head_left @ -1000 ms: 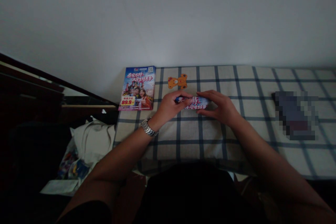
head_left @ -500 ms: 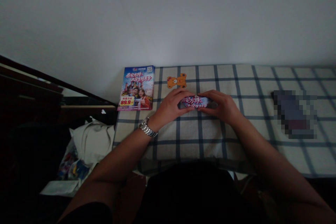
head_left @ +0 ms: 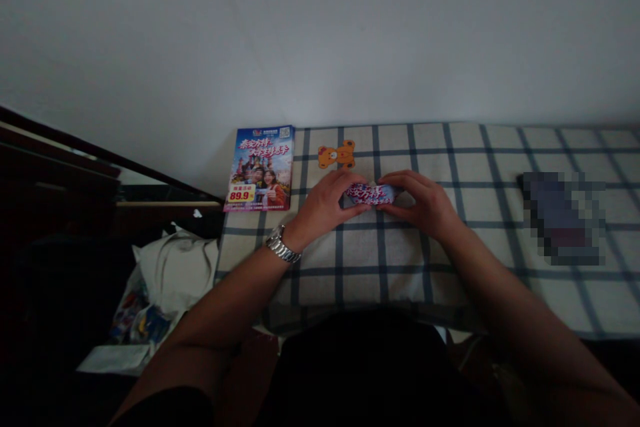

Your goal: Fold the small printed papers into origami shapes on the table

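A folded flyer (head_left: 370, 195), with blue print and large white-and-pink lettering, is held low over the checked cloth between my two hands. My left hand (head_left: 325, 203), with a metal watch on its wrist, pinches the left end, thumb on the near edge and fingers along the far edge. At the other end, my right hand (head_left: 425, 200) grips in the same manner. The flyer's ends are partly hidden by the fingers. Just beyond my left hand lies an orange bear cutout (head_left: 337, 155). A stack of matching flyers (head_left: 260, 170) rests at the table's left end.
The checked tablecloth (head_left: 380, 260) covers a long table against a pale wall (head_left: 350, 40). A dark, pixelated flat object (head_left: 560, 217) lies on the right. Down on the left are a white bag (head_left: 177, 267) and a dark wooden frame (head_left: 55, 160).
The folded flyer has tipped slightly, so more of its printed face shows and its lettering slants more. My right fingers have shifted a little; the stack and bear stay put.
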Tool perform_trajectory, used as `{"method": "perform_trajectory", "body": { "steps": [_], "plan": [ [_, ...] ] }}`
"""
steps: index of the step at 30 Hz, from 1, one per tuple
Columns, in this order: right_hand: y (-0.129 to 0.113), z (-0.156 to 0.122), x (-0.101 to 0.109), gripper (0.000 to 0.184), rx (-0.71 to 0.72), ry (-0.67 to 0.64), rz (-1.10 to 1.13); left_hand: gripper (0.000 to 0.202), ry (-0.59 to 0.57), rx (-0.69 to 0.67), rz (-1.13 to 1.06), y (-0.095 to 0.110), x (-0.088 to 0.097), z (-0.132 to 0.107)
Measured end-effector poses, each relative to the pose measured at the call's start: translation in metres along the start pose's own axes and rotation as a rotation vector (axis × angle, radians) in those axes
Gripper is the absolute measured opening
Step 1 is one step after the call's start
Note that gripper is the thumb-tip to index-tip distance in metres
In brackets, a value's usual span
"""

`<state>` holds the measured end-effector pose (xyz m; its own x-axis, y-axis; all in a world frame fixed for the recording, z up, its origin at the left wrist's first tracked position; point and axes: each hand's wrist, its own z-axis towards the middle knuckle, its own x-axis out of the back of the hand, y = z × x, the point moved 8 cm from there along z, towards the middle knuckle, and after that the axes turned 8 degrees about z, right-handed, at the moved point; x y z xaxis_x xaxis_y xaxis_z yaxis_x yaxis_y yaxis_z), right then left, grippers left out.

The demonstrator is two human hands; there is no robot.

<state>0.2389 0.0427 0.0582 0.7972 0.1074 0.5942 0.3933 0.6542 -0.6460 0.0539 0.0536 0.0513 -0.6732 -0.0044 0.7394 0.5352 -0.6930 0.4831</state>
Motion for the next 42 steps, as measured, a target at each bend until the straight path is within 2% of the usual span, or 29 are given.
{"method": "perform_trajectory", "body": {
  "steps": [15, 20, 23, 26, 30, 35, 42],
  "plan": [
    [-0.002, -0.003, 0.000, 0.037, 0.022, 0.006, -0.029, 0.035, -0.001, -0.033, 0.060, 0.002, 0.001, 0.000],
    [-0.002, -0.002, 0.000, 0.032, 0.023, 0.013, -0.003, 0.036, -0.011, -0.041, -0.059, 0.004, 0.001, 0.001],
    [0.000, -0.001, 0.002, 0.027, 0.000, 0.037, -0.010, 0.034, -0.014, 0.009, -0.158, 0.000, 0.001, 0.001],
    [0.001, 0.000, 0.004, 0.027, -0.030, 0.042, -0.006, 0.025, -0.004, 0.067, -0.209, -0.006, 0.000, 0.000],
    [-0.002, 0.001, 0.004, 0.032, -0.037, 0.032, 0.031, 0.020, -0.003, 0.061, -0.142, -0.008, -0.001, 0.000],
    [0.000, 0.001, 0.007, 0.021, -0.073, 0.072, 0.059, 0.019, -0.012, 0.030, -0.091, -0.003, -0.001, 0.001],
    [0.005, -0.002, 0.003, 0.011, -0.029, 0.010, 0.019, 0.029, 0.012, 0.031, -0.088, -0.005, -0.001, 0.001]
  ]
}}
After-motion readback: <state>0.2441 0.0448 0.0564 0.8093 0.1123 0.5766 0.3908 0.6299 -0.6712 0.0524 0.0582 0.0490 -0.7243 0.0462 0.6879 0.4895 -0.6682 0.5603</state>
